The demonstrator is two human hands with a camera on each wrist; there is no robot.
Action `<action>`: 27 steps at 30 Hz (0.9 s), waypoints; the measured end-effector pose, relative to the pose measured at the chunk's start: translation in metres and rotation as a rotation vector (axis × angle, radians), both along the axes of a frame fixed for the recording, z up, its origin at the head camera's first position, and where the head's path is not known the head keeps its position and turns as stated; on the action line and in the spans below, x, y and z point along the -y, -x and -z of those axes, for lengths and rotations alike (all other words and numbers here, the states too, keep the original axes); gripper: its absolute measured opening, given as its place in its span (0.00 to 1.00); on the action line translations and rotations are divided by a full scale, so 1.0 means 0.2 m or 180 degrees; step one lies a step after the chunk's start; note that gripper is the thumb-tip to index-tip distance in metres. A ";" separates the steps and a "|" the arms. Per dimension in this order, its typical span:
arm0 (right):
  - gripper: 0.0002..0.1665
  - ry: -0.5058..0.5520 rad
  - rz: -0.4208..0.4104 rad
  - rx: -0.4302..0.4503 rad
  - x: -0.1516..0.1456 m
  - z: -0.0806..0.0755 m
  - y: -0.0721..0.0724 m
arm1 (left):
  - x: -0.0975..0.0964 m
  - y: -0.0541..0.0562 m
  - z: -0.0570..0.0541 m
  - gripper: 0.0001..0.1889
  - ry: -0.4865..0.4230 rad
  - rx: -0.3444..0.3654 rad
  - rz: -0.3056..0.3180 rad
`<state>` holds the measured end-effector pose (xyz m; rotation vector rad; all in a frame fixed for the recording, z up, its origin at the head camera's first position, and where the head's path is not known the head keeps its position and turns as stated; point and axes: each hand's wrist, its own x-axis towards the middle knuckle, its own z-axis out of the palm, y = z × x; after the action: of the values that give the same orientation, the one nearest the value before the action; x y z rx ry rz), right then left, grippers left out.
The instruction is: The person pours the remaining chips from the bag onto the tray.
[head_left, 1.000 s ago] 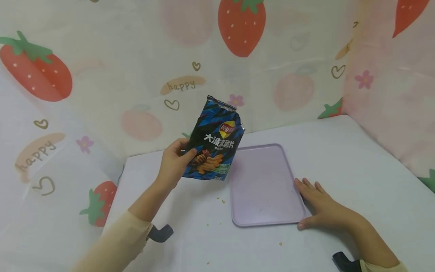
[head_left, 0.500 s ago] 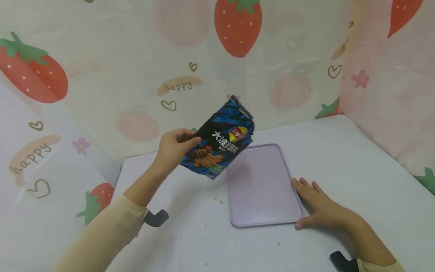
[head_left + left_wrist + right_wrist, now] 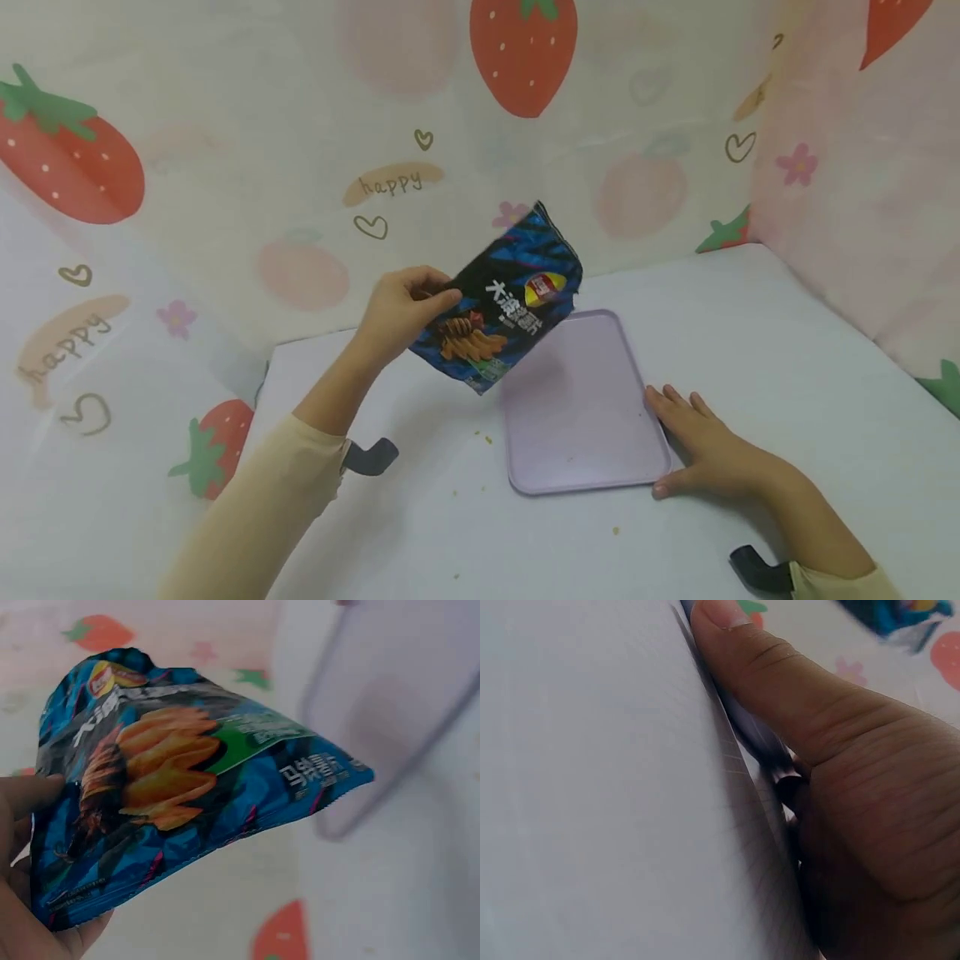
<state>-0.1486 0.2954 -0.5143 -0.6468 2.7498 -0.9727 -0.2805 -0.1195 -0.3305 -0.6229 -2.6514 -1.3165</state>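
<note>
In the head view my left hand (image 3: 405, 312) pinches a blue and black Lay's chip bag (image 3: 502, 308) by its lower left side, thumb on the front. The bag hangs in the air, tilted with its top toward the upper right, and overlaps the far left corner of a lilac tray (image 3: 592, 417). Up close in the left wrist view, the chip bag (image 3: 165, 757) shows pictured ridged chips on its front. My right hand (image 3: 708, 450) lies at the tray's right edge, fingers extended along the rim and thumb at the near corner. From the right wrist, the thumb (image 3: 765, 667) covers most of the tray.
Several small yellow crumbs (image 3: 488, 440) are scattered on the white table (image 3: 420, 533) left of and in front of the tray. A strawberry-print cloth (image 3: 300, 100) stands as a backdrop behind and at the sides.
The left hand has tipped the chip bag clockwise, its top swinging right from near upright to a slant over the tray's far part. The right hand stays at the tray's edge.
</note>
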 end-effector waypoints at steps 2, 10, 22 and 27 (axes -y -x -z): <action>0.82 -0.0016 0.0007 -0.0012 0.00 0.00 0.00 | 0.00 0.01 0.03 0.11 0.0135 0.0172 0.0094; 0.81 -0.0037 -0.0017 -0.0031 -0.01 0.00 0.00 | -0.02 0.02 0.09 0.10 0.0036 0.0212 0.0125; 0.80 0.0005 -0.0022 -0.0072 -0.02 -0.01 0.00 | -0.06 0.04 0.20 0.11 0.0152 0.0352 0.0176; 0.81 -0.0096 -0.0023 -0.0111 -0.02 -0.01 0.02 | -0.03 0.03 0.25 0.12 0.0168 0.0449 0.0135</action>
<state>-0.1523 0.3001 -0.5132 -0.6747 2.7848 -0.9253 -0.2871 -0.1140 -0.3810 -0.6180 -2.8082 -1.3535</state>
